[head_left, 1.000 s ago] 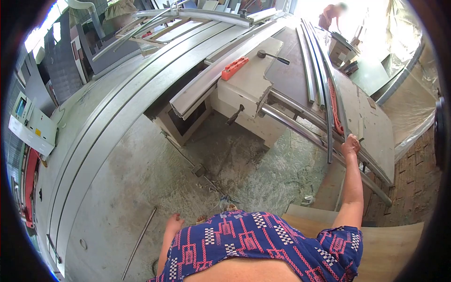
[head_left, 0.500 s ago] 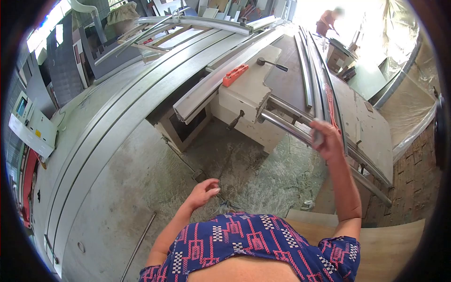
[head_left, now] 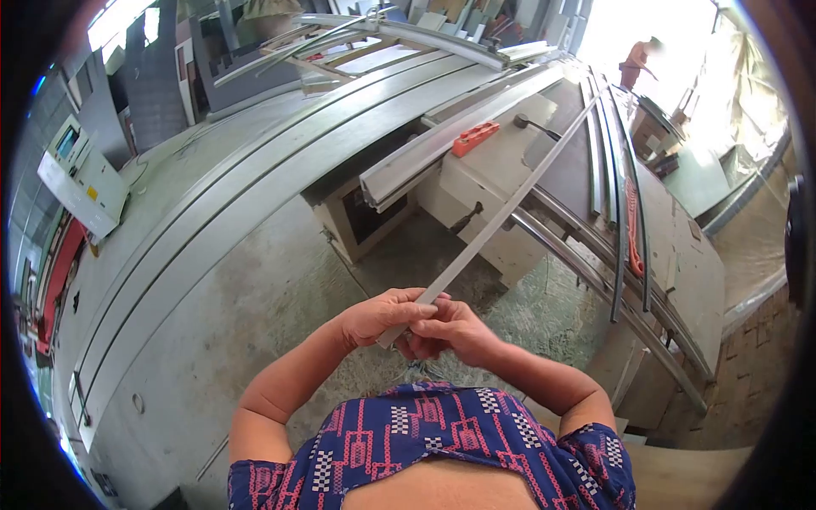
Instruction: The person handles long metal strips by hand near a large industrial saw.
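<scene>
A long, thin pale strip (head_left: pixel 506 206) runs from my hands up across the machine toward the far end. My left hand (head_left: pixel 387 316) is closed around it close to its near end. My right hand (head_left: pixel 450 331) grips the same end just beside it, fingers curled and touching the strip. Part of the near end is covered by my fingers. Farther along, the strip passes over the machine's metal rail (head_left: pixel 569 259) and table top. Left of the strip, an orange-red block (head_left: pixel 476 138) rests on the machine surface.
Dark and silver long profiles (head_left: pixel 616 255) lie on the right of the machine, with a red tool (head_left: pixel 633 225) between them. A white control box (head_left: pixel 81 174) stands at the left. A long sliding bed (head_left: pixel 280 161) curves across. Another person (head_left: pixel 637 64) is at the far right.
My right hand has come from the rail at the right down to my left hand. Both hands now hold the pale strip, and the camera view has shifted.
</scene>
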{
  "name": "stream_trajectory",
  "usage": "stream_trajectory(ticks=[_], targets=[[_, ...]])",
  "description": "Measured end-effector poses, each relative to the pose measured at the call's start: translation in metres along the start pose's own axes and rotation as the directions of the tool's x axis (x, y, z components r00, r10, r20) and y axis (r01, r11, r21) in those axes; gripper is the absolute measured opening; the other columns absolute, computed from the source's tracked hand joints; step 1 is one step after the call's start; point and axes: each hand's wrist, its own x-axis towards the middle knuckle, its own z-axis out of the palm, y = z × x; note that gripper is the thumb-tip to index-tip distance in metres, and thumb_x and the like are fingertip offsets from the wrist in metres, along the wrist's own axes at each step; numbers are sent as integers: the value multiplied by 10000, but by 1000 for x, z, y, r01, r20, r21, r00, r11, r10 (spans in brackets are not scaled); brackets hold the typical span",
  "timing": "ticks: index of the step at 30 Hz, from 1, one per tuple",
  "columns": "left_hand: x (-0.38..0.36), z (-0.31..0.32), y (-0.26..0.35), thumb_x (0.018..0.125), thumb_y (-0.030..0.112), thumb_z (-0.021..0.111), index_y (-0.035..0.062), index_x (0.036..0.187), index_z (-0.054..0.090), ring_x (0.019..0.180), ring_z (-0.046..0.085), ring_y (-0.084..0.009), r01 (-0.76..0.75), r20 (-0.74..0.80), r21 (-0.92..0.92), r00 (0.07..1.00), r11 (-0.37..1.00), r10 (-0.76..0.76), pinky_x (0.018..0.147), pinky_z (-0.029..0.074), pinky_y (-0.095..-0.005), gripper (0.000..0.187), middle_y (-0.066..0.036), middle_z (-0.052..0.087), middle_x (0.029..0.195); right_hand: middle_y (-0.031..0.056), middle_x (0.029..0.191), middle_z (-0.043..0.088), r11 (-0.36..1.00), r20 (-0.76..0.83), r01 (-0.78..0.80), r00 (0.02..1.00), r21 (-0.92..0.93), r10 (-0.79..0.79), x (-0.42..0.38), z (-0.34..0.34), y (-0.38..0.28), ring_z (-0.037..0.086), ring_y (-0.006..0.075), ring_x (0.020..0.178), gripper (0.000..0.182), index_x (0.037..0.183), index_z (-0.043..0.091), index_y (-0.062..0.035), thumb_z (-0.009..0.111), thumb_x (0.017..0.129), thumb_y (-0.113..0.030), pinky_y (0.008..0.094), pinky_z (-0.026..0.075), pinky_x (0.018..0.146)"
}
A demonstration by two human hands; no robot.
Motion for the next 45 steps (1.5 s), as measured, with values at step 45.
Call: stream_trajectory(ticks=[45], targets=[[-339, 14, -80, 589, 27, 798, -13, 1120, 612, 586, 562, -74, -19, -830, -6, 558, 1000, 6, 453, 445, -213, 564, -26, 598, 781, 181, 801, 600, 773, -722, 616, 603, 150, -340, 104, -184, -103, 614, 252, 637, 232, 977, 404, 25, 529, 910, -158, 367, 523, 555]])
